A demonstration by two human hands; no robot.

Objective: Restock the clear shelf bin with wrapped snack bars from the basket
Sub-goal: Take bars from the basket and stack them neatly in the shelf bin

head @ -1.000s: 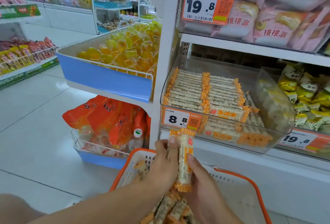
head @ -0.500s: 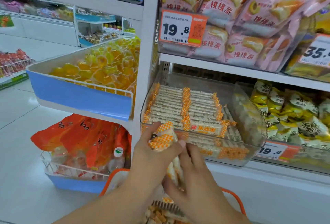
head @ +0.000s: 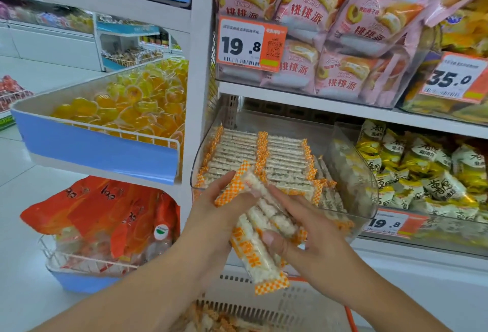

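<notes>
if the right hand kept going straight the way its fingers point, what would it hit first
Probably the bundle of snack bars it already holds with the left hand. Beyond that, the right hand points up-left toward the clear bin and its front row of bars, though depth is unclear.

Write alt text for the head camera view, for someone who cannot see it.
Two hands, left hand and right hand, hold a bundle of wrapped snack bars before a clear shelf bin lined with rows of the same bars. Below is a white basket with an orange rim; pink cake packs fill the shelf above.
</notes>
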